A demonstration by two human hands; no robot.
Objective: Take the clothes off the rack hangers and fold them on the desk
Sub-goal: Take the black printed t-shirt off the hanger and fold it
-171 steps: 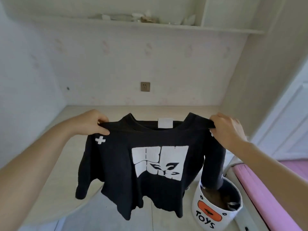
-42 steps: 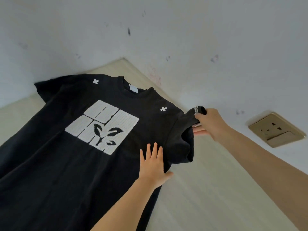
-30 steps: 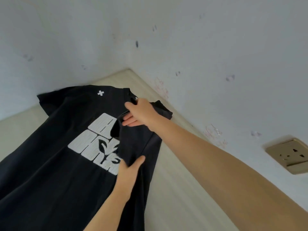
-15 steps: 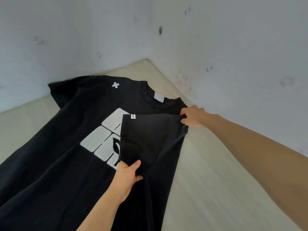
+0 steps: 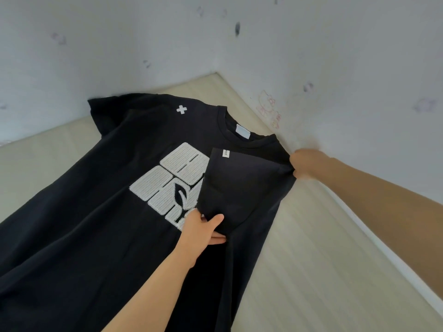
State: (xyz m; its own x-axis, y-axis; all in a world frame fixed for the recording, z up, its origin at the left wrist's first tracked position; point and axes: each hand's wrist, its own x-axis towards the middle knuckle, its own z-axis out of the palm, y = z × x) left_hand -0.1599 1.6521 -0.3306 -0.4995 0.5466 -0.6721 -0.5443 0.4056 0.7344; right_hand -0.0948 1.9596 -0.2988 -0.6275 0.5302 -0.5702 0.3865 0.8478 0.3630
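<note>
A black T-shirt (image 5: pixel 100 212) with a white block print lies front-up on the pale wooden desk (image 5: pixel 311 259), collar toward the wall corner. Its right sleeve (image 5: pixel 239 185) is folded inward over the print, a small white tag showing at its corner. My left hand (image 5: pixel 203 230) pinches the lower edge of that folded sleeve, thumb on top. My right hand (image 5: pixel 305 165) grips the shirt at the shoulder fold beside the collar, close to the wall. No hanger is in view.
White walls (image 5: pixel 335 56) with faint stickers and smudges meet in a corner just behind the shirt's collar. Bare desk surface lies to the right of the shirt and at the left along the wall.
The shirt went from held in the air to lying on the desk. My right hand folded the right sleeve over the print, then moved back to the shoulder; my left hand took the sleeve's lower edge.
</note>
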